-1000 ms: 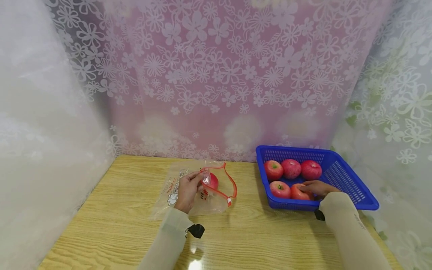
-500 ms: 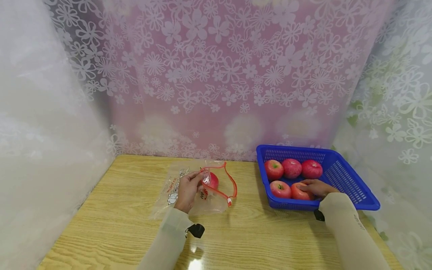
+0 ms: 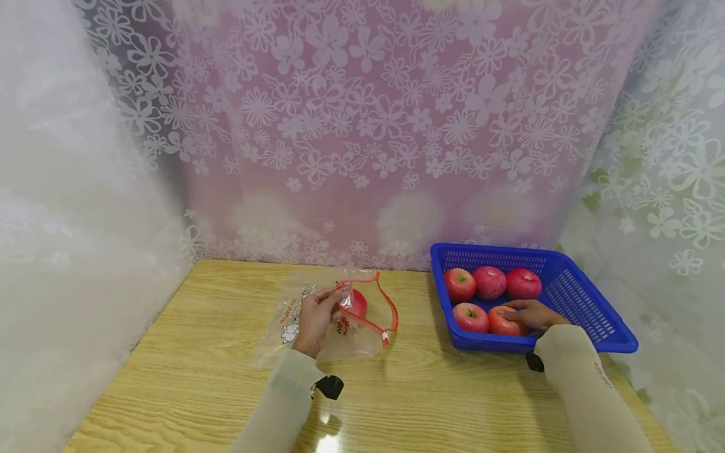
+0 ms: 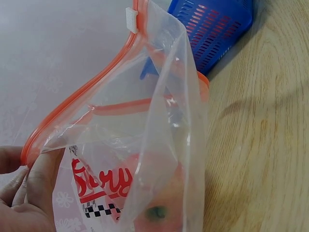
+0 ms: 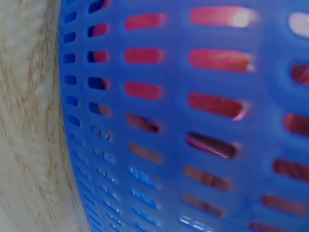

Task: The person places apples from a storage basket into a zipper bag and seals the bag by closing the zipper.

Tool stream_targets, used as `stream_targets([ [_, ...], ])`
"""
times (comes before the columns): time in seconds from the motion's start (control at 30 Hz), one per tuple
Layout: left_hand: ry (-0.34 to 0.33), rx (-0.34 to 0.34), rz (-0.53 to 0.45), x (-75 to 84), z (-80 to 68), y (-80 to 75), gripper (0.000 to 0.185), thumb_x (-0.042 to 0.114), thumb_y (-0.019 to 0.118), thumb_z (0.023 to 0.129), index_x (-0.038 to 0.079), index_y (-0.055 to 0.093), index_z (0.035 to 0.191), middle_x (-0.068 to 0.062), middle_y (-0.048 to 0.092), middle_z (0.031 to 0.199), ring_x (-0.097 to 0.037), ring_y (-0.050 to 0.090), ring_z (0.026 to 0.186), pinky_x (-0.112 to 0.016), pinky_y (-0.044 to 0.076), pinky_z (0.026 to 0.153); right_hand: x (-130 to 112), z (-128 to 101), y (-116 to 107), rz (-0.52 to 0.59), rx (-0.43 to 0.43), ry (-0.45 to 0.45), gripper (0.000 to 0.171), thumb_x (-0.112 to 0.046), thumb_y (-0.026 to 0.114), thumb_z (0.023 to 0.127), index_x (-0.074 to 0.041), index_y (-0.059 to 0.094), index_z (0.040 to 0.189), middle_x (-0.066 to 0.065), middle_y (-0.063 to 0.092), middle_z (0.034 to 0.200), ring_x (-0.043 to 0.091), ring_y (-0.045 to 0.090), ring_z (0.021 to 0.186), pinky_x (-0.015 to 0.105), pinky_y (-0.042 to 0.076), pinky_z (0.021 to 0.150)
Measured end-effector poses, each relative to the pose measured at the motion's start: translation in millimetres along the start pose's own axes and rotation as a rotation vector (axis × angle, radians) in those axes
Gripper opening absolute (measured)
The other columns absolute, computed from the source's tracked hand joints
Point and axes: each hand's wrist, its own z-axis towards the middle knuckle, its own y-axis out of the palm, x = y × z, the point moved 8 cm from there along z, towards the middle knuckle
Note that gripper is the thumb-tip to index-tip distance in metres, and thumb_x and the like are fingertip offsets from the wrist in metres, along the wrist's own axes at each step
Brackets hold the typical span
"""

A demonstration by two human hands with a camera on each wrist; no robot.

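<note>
While left hand (image 3: 314, 318) pinches bag (image 4: 145, 145) | print: "Story" | apple (image 4: 159, 203) inside

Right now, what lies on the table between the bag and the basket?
Nothing: in the head view only bare table separates the bag from the basket.

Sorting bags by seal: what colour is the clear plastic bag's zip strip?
Orange-red zip strip, with a white slider; clearest in the left wrist view.

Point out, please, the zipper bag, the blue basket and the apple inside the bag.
zipper bag (image 4: 159, 96), left wrist view, clear side wall
blue basket (image 3: 572, 286), head view, right inner wall
apple inside the bag (image 3: 358, 305), head view, red top
</note>
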Motion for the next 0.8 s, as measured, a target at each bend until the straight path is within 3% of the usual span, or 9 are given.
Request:
stream_targets([
  [0.3, 0.016, 0.0, -0.001, 2.7, -0.8, 0.5, 0.026, 0.013, 0.063, 0.094, -0.005, 0.068, 0.113, -0.003, 0.067, 0.088, -0.005, 0.053, 0.057, -0.019, 0.049, 0.055, -0.5, -0.7, -1.0, 0.019, 0.026, 0.006, 0.056, -0.034, 0.059, 0.096, 0.013, 0.052, 0.126, 0.021, 0.061, 0.106, 0.025, 0.057, 0.089, 0.031, 0.05, 0.071],
  [0.8, 0.012, 0.003, -0.017, 2.1, -0.8, -1.1, 0.027, 0.011, 0.062, 0.095, -0.007, 0.066, 0.114, -0.004, 0.068, 0.088, -0.006, 0.053, 0.054, -0.019, 0.05, 0.054, -1.2, -3.1, -4.0, 0.004, 0.069, 0.041, 0.058, -0.033, 0.06, 0.096, 0.014, 0.051, 0.127, 0.023, 0.061, 0.105, 0.028, 0.056, 0.09, 0.032, 0.049, 0.071],
])
